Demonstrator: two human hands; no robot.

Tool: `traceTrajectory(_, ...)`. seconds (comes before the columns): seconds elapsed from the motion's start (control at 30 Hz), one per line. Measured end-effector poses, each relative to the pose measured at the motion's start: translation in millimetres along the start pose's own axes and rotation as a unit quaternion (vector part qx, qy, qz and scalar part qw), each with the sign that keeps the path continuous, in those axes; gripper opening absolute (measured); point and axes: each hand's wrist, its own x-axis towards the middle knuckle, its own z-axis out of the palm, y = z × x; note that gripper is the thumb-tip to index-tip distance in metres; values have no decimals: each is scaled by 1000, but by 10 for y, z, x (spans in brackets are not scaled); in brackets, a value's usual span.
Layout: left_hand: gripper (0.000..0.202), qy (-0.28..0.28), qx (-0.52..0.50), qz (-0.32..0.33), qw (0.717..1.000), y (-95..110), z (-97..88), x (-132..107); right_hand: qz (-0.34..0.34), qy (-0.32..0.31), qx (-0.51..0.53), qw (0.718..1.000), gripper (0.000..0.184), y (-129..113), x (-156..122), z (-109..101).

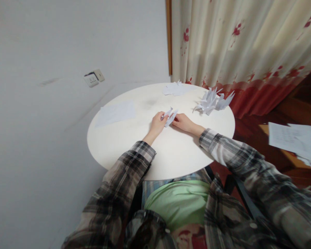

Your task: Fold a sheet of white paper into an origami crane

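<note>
A small folded white paper piece point(170, 118), shaped like an origami crane, is between my hands over the middle of the round table. My left hand point(158, 122) grips its left side, with the fingers closed round the paper. On the other side my right hand point(183, 122) pinches the paper's right part between thumb and fingers. Exact fingertip contact is too small to make out. To the right of my hands lies a heap of folded paper cranes point(209, 101) with pointed wings.
A flat white sheet point(116, 112) lies on the left of the white table point(114, 141). More paper point(175, 89) lies at the far edge. A wall with sockets point(91, 80) stands left, a curtain point(223, 45) behind. Written sheets point(295, 138) rest on a wooden surface at right.
</note>
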Motion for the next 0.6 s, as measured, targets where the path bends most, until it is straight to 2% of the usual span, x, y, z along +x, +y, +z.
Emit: traceTrajectory(0.6,14,-2,8,4,1000,-50,19,20,2,1,-2,1000,23,-8,1,-5)
